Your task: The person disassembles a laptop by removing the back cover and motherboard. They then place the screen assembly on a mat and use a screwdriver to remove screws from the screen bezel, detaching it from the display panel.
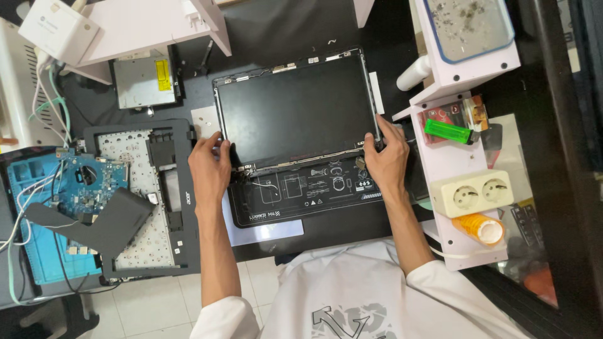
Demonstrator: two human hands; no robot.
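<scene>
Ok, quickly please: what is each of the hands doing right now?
Left hand: closed on the left edge of the laptop screen panel.
Right hand: closed on its right edge.

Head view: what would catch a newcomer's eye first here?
The bare laptop screen panel at the centre of the dark desk, gripped at its lower corners by the left hand and the right hand, above a black printed work mat. To the left lie an upturned keyboard frame and a blue circuit board. On the right, a bright green lighter sits on a white shelf above a double socket.
</scene>
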